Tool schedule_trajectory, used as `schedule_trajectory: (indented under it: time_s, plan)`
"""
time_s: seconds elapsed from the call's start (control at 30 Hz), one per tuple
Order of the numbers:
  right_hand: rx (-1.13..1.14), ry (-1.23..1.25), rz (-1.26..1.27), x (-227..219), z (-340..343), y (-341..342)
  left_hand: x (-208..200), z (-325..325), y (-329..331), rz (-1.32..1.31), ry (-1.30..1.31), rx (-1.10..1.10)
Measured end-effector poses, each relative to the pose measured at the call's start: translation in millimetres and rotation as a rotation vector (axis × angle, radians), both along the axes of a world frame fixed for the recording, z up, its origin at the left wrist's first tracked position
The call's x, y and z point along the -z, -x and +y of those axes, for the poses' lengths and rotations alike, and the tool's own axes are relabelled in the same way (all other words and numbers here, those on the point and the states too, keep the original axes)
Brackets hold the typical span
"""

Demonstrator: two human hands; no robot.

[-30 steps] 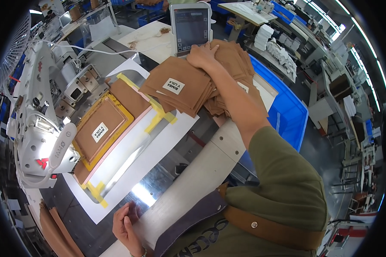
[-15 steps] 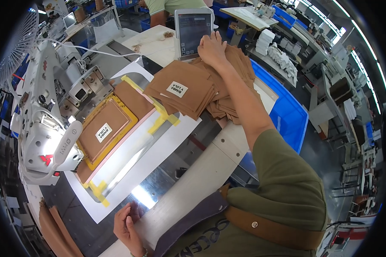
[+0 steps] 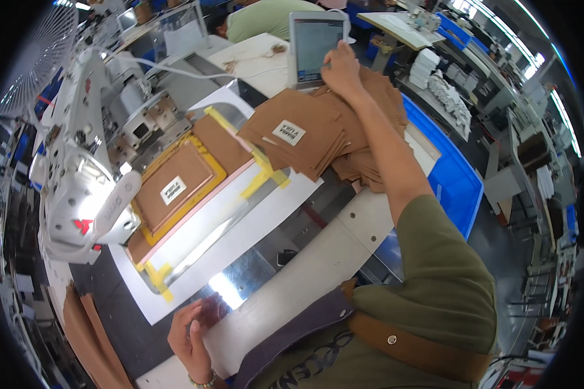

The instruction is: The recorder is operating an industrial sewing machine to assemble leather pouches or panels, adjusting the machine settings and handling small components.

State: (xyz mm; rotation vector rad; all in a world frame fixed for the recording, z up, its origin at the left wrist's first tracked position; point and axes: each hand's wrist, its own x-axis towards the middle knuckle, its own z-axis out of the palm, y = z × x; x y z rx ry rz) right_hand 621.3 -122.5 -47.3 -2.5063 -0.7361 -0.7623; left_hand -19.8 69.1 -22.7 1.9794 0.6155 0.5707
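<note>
Since the frame a second ago, the right hand (image 3: 341,72) has risen from the lower right corner of the screen (image 3: 310,48) to its right side, and the whole view has shifted slightly; its grip has one finger raised in front of the glass and the others bent, with nothing visible held; I cannot tell whether the fingertip touches, nor how far the thumb stands from the fingers; the left hand (image 3: 187,334) is loosely curled and empty beside the shiny plate (image 3: 250,271) at the tabletop (image 3: 292,266) edge, its grip partly spread, thumb apart from the fingertips; the stack of brown panels (image 3: 298,110) lies fanned just below the screen, partly behind the right forearm, its top piece bearing a white label (image 3: 289,133) with dark capitals; another brown panel (image 3: 183,165) lies inside a yellow frame (image 3: 218,171) beside the sewing machine (image 3: 65,220), with a similar label (image 3: 173,190); the machine shows a red emblem (image 3: 82,226), and the shirt large dark lettering (image 3: 318,356).
</note>
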Motion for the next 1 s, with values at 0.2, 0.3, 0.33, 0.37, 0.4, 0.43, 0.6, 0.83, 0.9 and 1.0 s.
schedule_trajectory:
  time_s: [0.2, 0.3, 0.33, 0.37, 0.4, 0.43, 0.6, 0.83, 0.9, 1.0]
  plan:
    - [-0.121, 0.009, -0.205, 16.0, -9.9, -35.7, -21.6, 21.8, 5.1, 0.055, -0.212, 0.141]
    - [-0.060, 0.086, -0.301, 20.2, -14.3, -42.3, -28.6, 32.8, 4.6, 0.113, -0.279, 0.170]
    - [-0.074, 0.084, -0.293, 21.2, -15.0, -42.8, -29.9, 35.8, 4.2, 0.116, -0.287, 0.177]
    - [-0.068, 0.077, -0.291, 22.2, -15.3, -42.4, -30.2, 39.2, 3.3, 0.135, -0.278, 0.169]
    - [-0.055, 0.089, -0.278, 22.6, -15.7, -41.5, -30.4, 42.4, 2.7, 0.142, -0.274, 0.160]
    - [-0.048, 0.086, -0.279, 22.9, -15.5, -40.2, -29.9, 46.5, 2.0, 0.154, -0.308, 0.172]
    - [-0.023, 0.091, -0.266, 18.5, -13.8, -34.0, -24.9, 64.7, 4.6, 0.199, -0.282, 0.142]
    - [-0.019, 0.089, -0.257, 17.2, -12.1, -31.5, -18.4, 92.1, 3.0, 0.245, -0.242, 0.077]
    - [-0.029, 0.094, -0.268, 18.0, -13.9, -32.2, -13.5, 95.5, -1.5, 0.263, -0.249, 0.078]
    - [-0.036, 0.105, -0.274, 17.7, -15.5, -33.9, -5.1, 101.4, -10.4, 0.310, -0.354, 0.074]
